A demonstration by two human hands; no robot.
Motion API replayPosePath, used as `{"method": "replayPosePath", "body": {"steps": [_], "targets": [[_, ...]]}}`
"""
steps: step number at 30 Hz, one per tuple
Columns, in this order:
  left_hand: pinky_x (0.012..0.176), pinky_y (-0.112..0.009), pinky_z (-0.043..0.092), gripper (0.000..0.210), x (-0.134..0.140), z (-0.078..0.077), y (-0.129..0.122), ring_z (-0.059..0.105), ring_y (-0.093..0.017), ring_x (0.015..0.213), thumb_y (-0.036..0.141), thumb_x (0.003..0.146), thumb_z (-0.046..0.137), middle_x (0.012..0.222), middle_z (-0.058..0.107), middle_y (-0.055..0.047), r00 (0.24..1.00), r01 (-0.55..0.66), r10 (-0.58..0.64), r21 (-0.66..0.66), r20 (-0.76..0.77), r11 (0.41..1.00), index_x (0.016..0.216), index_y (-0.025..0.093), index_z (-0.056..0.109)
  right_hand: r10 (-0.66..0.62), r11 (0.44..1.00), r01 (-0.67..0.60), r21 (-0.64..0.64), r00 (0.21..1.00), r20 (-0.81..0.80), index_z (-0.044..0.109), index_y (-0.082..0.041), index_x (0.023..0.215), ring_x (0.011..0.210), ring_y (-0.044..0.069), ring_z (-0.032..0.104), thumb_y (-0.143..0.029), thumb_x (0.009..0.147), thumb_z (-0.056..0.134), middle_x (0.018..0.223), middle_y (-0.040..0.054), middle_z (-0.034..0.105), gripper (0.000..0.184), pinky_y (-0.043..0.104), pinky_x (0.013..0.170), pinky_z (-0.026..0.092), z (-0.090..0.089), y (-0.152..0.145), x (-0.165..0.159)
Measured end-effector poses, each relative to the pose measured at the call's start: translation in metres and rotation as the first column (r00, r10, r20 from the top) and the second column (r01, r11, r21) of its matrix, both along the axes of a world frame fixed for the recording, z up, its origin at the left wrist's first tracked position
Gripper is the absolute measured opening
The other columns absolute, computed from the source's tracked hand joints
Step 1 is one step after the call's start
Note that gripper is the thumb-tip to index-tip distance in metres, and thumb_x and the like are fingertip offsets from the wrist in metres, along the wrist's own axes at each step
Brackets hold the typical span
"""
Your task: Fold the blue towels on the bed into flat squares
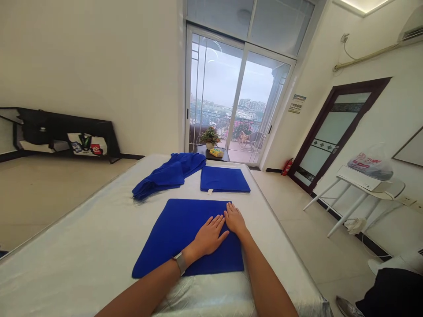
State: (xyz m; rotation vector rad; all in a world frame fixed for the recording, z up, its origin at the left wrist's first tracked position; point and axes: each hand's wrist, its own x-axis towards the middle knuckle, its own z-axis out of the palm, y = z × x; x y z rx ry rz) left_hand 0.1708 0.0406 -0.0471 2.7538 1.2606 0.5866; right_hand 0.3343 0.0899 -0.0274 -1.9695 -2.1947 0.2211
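A folded blue cloth lies flat on the pale-covered table in front of me. My left hand, with a watch on its wrist, rests flat on the cloth right of its middle, fingers stretched out. Beside it, my right hand lies palm down over the cloth's far right edge, fingers straight. Neither hand grips anything. Farther back sits a smaller folded blue cloth with a white tag at its near edge. To its left, a loose blue cloth is spread in a crumpled heap.
Beyond the table's far end, a dark stand holds a potted plant and a yellow packet. At right are a white chair carrying a plastic bag, and a person's dark-clothed leg.
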Motion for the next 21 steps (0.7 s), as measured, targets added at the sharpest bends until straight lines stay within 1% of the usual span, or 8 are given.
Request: {"method": "replayPosePath", "body": {"steps": [4,6,9,11,13,15,17,21], "targets": [[0.12,-0.043,0.029,0.07,0.0,-0.001,0.004,0.038,-0.023,0.144,0.06,0.101,0.018,0.154,0.043,-0.011,0.999,-0.048,0.048,-0.02,0.003,0.999,0.152,0.017,0.039,-0.002,1.0,0.002,0.007,1.0,-0.016,0.028,-0.008,0.156,0.151,0.021,0.02,-0.035,0.103,0.023,0.163,0.0103,0.024,0.06,0.04,0.122,0.017,-0.001,0.001,0.0],[0.119,-0.042,0.031,0.072,0.003,0.003,0.013,0.039,-0.024,0.144,0.062,0.1,0.019,0.154,0.043,-0.012,0.998,-0.066,0.066,-0.031,-0.016,0.997,0.151,0.016,0.04,0.001,1.0,-0.001,0.01,1.0,-0.02,0.028,-0.009,0.156,0.151,0.021,0.02,-0.034,0.103,0.024,0.163,0.011,0.024,0.059,0.04,0.122,0.016,-0.003,0.001,0.001],[0.119,-0.043,0.031,0.071,0.015,0.014,0.036,0.038,-0.025,0.144,0.06,0.101,0.017,0.154,0.043,-0.014,0.997,-0.061,0.059,-0.035,-0.051,0.998,0.15,0.015,0.042,0.021,0.999,-0.02,0.028,0.999,-0.03,0.027,-0.009,0.156,0.151,0.022,0.019,-0.032,0.104,0.023,0.163,0.0123,0.023,0.058,0.039,0.122,0.017,-0.005,0.0,0.003],[0.119,-0.044,0.031,0.066,0.027,0.022,0.054,0.037,-0.025,0.145,0.054,0.103,0.018,0.154,0.043,-0.015,0.997,-0.041,0.04,-0.019,-0.072,0.999,0.149,0.014,0.043,0.039,0.998,-0.038,0.046,0.999,-0.035,0.026,-0.01,0.157,0.151,0.022,0.019,-0.03,0.103,0.027,0.163,0.0129,0.023,0.058,0.04,0.123,0.017,-0.006,-0.002,0.004],[0.118,-0.047,0.031,0.058,0.039,0.024,0.069,0.036,-0.026,0.145,0.046,0.104,0.021,0.154,0.043,-0.016,0.994,0.002,0.0,0.015,-0.107,1.0,0.148,0.017,0.044,0.054,0.997,-0.052,0.06,0.998,-0.033,0.025,-0.011,0.157,0.151,0.023,0.019,-0.029,0.101,0.033,0.163,0.0133,0.023,0.059,0.041,0.123,0.017,-0.005,-0.004,0.004],[0.116,-0.051,0.033,0.05,0.047,0.019,0.079,0.036,-0.028,0.145,0.037,0.104,0.025,0.154,0.043,-0.015,0.989,0.037,-0.03,0.048,-0.146,0.998,0.148,0.021,0.044,0.064,0.996,-0.062,0.061,0.998,-0.028,0.025,-0.01,0.157,0.151,0.024,0.02,-0.028,0.1,0.037,0.162,0.0141,0.025,0.062,0.041,0.123,0.017,-0.004,-0.005,0.005],[0.115,-0.052,0.033,0.049,0.05,0.01,0.083,0.036,-0.028,0.145,0.03,0.103,0.025,0.156,0.042,-0.013,0.987,0.04,-0.029,0.067,-0.16,0.997,0.149,0.025,0.042,0.063,0.997,-0.062,0.052,0.998,-0.024,0.025,-0.009,0.157,0.151,0.024,0.021,-0.028,0.099,0.038,0.162,0.0146,0.025,0.062,0.04,0.123,0.017,-0.003,-0.006,0.004],[0.117,-0.05,0.03,0.051,0.044,-0.003,0.083,0.033,-0.026,0.147,0.031,0.103,0.024,0.159,0.037,-0.011,0.991,0.024,-0.015,0.066,-0.137,0.998,0.152,0.027,0.036,0.045,0.999,-0.044,0.027,0.999,-0.022,0.022,-0.009,0.158,0.151,0.023,0.019,-0.027,0.1,0.034,0.164,0.0121,0.022,0.063,0.038,0.123,0.016,0.001,-0.007,0.003]]}}
